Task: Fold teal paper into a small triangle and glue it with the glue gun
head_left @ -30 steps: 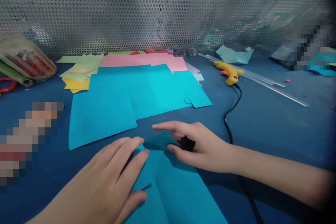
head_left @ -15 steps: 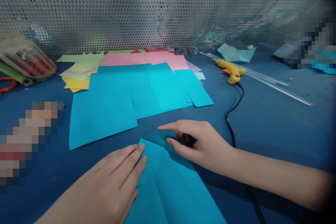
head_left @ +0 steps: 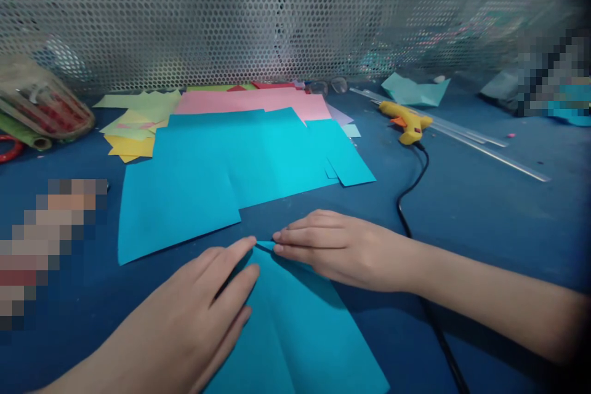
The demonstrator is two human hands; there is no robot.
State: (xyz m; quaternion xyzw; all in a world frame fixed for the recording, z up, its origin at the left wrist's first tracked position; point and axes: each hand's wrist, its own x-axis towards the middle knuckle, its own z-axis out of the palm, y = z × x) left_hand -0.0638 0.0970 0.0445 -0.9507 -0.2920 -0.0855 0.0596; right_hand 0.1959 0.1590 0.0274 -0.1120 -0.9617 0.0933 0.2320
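A blue sheet of paper lies near the front of the table, with a lengthwise crease and a narrow top corner. On its left side rests my left hand, fingers stretched out and slightly apart, the index fingertip by the top corner. My right hand has its fingers closed together on the sheet's folded right edge near that same corner. The right thumb is hard to make out, and the fingers hide part of the edge. Part of the sheet's lower end is beyond the view.
Larger blue sheets lie ahead, with pink paper and yellow scraps behind. A yellow glue gun trails a black cord past my right forearm. Clear sticks, a plastic jar and a mesh screen stand around.
My right hand has turned over and brought its fingers together, pressing the lifted right flap inward at the top corner. The left index finger has shifted slightly up towards the corner.
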